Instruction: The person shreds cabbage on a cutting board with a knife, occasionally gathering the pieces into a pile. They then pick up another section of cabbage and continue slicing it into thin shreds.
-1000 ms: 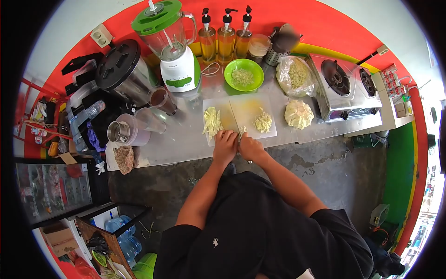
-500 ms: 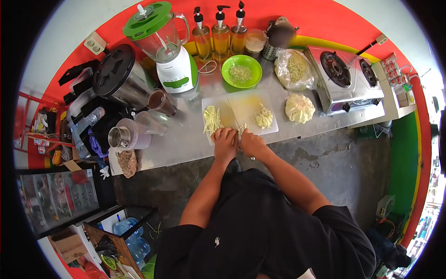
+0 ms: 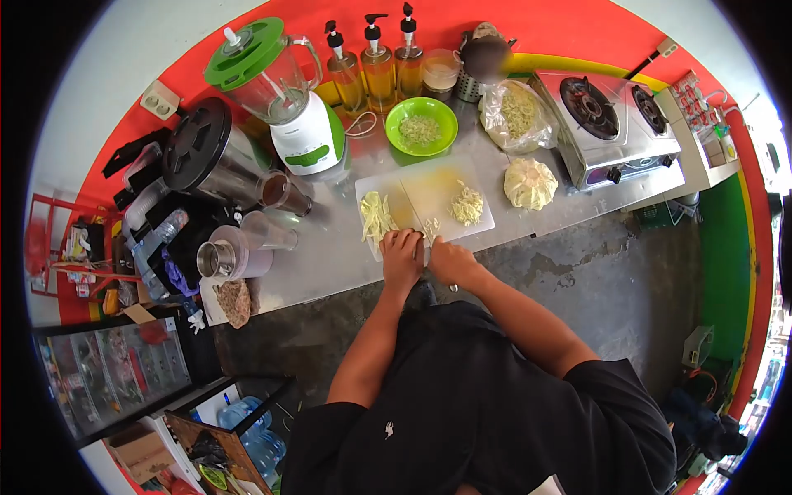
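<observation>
A white cutting board [image 3: 412,186] lies near the counter's front edge. My left hand [image 3: 403,250] presses down at its front edge with curled fingers, on cabbage that is mostly hidden beneath them. Closed round a knife [image 3: 427,254], my right hand [image 3: 452,262] is close beside the left; part of the blade shows between them. Fine cabbage shreds [image 3: 431,228] lie just beyond my hands. Pale cabbage leaves [image 3: 376,216] rest on the board's left side, and a pile of shredded cabbage [image 3: 467,205] sits on its right. A cabbage head [image 3: 530,184] stands right of the board.
Behind the board is a green bowl [image 3: 398,142] holding shreds, with a plastic bag of shreds [image 3: 518,115] to its right. A gas stove [image 3: 610,124] occupies the right end. A blender [image 3: 301,136], pump bottles [image 3: 378,74] and plastic cups [image 3: 271,229] stand at back and left.
The view has shifted and turned slightly. A few more shreds show beside the blade, and my right hand sits slightly farther from the left. Both hands keep their grips.
</observation>
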The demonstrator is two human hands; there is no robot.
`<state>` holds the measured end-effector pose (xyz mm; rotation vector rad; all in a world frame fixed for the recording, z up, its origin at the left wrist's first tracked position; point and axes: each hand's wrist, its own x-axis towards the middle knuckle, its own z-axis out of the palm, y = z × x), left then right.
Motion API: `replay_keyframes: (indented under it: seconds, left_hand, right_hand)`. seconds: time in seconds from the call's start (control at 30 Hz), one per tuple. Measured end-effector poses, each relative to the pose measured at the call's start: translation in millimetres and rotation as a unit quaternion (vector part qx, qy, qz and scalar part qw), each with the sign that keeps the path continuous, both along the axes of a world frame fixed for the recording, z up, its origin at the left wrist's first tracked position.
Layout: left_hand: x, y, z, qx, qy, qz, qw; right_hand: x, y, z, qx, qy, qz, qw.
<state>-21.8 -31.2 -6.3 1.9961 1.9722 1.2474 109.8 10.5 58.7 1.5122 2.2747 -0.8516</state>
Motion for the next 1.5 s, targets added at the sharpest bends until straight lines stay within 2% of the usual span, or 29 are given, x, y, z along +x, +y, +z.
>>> replay_keyframes:
  seconds: [0.27,0.37,0.43,0.53,0.87,1.07,1.23,1.5]
  left_hand:
    - [-1,-2,-1,0.012,0.006,-0.003,1.0]
    - [-3,-3,-3,0.012,0.011,-0.008,1.0]
    - [-5,-5,-1,0.013,0.01,-0.005,1.0]
    - [-4,-4,0,0.012,0.004,-0.001,1.0]
    - [-7,-4,-5,0.001,-0.004,-0.003,1.0]
    - [-8,-4,2,-0.001,-0.015,-0.013,1.0]
    - [-9,-4,1,0.013,-0.003,-0.007,1.0]
    - [-9,-6,1,-0.003,-0.012,-0.009,1.0]
  right_hand:
    - [-5,7,4,-0.012,0.013,-0.011,1.0]
    - [0,3,-1,0.0,0.006,0.003,1.0]
    - [3,-10,-5,0.055,-0.016,0.023,0.998]
    - [-4,-10,-9,0.075,-0.012,0.006,0.997]
    - [-4,-13,-5,0.08,-0.007,0.03,0.996]
    - [-9,7,-8,0.054,0.028,0.015,0.998]
    - [-2,-8,-10,0.03,-0.009,0.014,0.999]
    - [-8,7,-2,0.019,-0.002,0.02,1.0]
